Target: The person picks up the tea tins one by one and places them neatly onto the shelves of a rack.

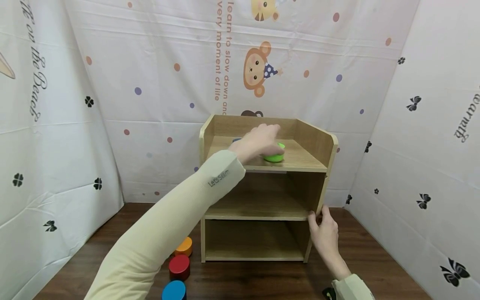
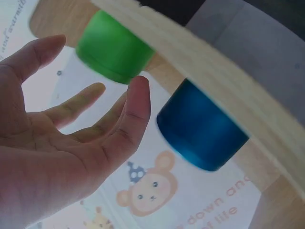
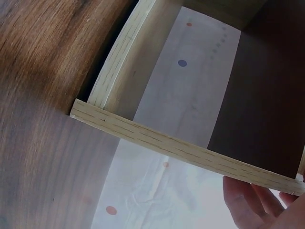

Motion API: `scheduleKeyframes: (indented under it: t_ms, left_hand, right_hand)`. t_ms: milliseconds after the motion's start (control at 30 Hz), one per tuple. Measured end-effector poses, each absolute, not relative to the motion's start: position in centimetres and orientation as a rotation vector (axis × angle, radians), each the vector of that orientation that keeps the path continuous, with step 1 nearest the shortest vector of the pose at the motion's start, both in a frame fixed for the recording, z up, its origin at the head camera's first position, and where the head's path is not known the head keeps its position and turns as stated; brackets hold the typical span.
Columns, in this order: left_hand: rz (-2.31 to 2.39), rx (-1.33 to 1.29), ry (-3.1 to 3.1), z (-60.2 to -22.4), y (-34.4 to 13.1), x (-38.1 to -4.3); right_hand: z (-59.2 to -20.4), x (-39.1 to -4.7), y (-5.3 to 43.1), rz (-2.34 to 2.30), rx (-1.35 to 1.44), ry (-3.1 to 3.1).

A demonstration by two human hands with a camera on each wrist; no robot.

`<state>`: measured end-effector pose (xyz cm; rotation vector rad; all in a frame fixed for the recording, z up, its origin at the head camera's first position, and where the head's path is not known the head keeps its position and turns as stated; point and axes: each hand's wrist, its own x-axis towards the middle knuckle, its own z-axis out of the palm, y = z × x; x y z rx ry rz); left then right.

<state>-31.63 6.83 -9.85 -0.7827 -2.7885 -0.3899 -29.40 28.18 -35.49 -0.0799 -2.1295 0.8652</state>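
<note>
At the left, the orange block (image 1: 183, 246), the red block (image 1: 179, 267) and a low blue block (image 1: 174, 290) stand in a row on the brown surface (image 1: 247, 281). The left arm (image 1: 187, 212) passes close by them in the head view, so a lowered elbow could perhaps knock one over. On the top board of the shelf (image 1: 258, 217), the upper blue block (image 2: 202, 126) is near the wrist; a sideways swing of this wrist might push it. A little more to the right, the green block (image 1: 275, 158) is close to the front edge, and a clumsy touch of the fingertips could tip it over this edge. If the right hand (image 1: 325, 235) pulled too strongly, I think the whole shelf could shift and the blocks above could slide.

About the pose: the left arm reaches up and across from the lower left. The left hand (image 1: 258, 141) has its back upward, the fingers spread and loosely bent, not closed around anything. One fingertip overlaps the green block in the wrist view; whether it touches, I cannot tell. The right hand is lower, with thumb and fingers gripping the right side panel (image 1: 321, 196) near the middle board.
</note>
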Motion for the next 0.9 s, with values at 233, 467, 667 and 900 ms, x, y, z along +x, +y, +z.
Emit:
scheduleKeyframes:
  t_ms: [233, 467, 667, 900]
  left_hand:
    - [-0.364, -0.784, -2.72, -10.0, 6.2, -30.1]
    - [-0.352, -0.774, -2.677, -10.6, 4.9, -28.2]
    - [-0.373, -0.772, -2.639, -11.8, 3.6, -26.8]
    - [-0.367, -0.766, -2.615, -13.5, 1.6, -25.6]
  right_hand:
    - [-35.6, -29.4, 28.2, 0.864, -0.085, -2.115]
    - [-35.6, -29.4, 28.2, 0.863, -0.082, -2.11]
    - [-35.5, -29.4, 28.1, 0.864, -0.081, -2.119]
    - [-35.5, -29.3, 28.1, 0.865, -0.076, -2.123]
